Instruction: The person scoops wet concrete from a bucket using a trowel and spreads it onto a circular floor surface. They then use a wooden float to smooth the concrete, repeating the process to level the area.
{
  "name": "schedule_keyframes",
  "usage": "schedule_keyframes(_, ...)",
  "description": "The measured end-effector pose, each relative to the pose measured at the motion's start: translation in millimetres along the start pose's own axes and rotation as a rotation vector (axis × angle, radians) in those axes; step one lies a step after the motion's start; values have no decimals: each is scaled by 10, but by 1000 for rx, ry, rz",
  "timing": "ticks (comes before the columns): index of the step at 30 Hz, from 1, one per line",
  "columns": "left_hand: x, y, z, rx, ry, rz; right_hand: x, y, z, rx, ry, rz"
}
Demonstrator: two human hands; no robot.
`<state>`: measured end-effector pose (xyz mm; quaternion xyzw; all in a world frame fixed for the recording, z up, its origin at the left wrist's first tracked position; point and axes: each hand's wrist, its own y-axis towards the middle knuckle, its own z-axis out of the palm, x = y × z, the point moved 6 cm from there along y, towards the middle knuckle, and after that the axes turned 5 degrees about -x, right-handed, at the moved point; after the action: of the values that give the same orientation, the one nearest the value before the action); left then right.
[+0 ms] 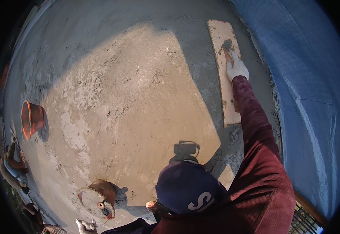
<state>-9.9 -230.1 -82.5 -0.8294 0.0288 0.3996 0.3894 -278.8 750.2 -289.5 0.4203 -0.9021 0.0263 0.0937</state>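
Smoothed mortar floor (pixel 138 97), partly sunlit, bordered at right by blue sheeting (pixel 308 78). Dark cap (pixel 187 185) hides part of the floor at lower centre. Long wooden float (pixel 229 107) flat on the shaded mortar near the sheeting. Brown bucket (pixel 108 191) at lower left; orange bucket (pixel 36 119) farther off. Right hand (pixel 239 70), gloved, fingers wrapped round the float's grip. Left hand (pixel 86 226), gloved, fingers curled beside the brown bucket; whether they clasp its bail cannot be told.

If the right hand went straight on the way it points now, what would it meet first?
Probably the grey lump on the pale board, just ahead of the right hand; height is hard to judge in this single view, so it might pass over it.
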Motion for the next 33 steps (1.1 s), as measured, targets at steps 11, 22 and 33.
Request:
schedule_keyframes(11,169,-324,144,55,-99,-73,803,-895,15,268,76,-182)
schedule_keyframes(22,67,-524,415,56,-51,-8,2806,817,635,66,182,-491)
schedule_keyframes(33,207,-742,372,28,-77,6,3324,478,484,176,148,-424)
